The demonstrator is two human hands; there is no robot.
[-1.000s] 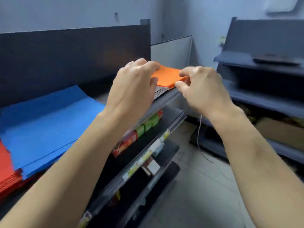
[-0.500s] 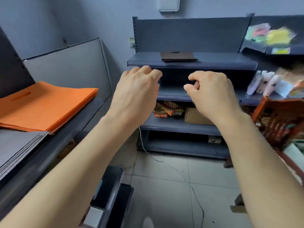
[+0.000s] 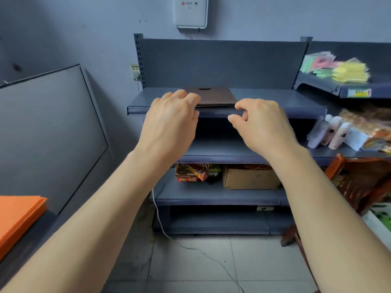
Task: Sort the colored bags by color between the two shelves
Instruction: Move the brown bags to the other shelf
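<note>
Left grip: Your left grip (image 3: 169, 123) has its fingers bent over, knuckles up, at the 9 o'clock front corner of the thin stack of flat brown bags (image 3: 213, 96). The fingertips are hidden, so I cannot tell whether they touch or pinch it.
Right grip: Your right grip (image 3: 260, 125) curls thumb and forefinger toward each other with a gap between them and pinches nothing. It sits at the stack's 3 o'clock front corner, in front of the shelf lip.
Brown bags: They lie flat near the front edge of the top board of the grey-blue metal shelf unit (image 3: 285, 100), handle slot toward 12 o'clock.
Change: A second ago both grips were on the stack of flat orange bags (image 3: 19, 214). You have since turned away, and that stack now sits at 8 o'clock in the view. Both grips have come up to the brown stack, carrying nothing across.
Meaning: The orange pile looks settled. I judge the brown bags are your next pick-up, not yet lifted.
Arms: Both forearms reach forward from 7 and 5 o'clock, palms down, wrists about level with each other.
</note>
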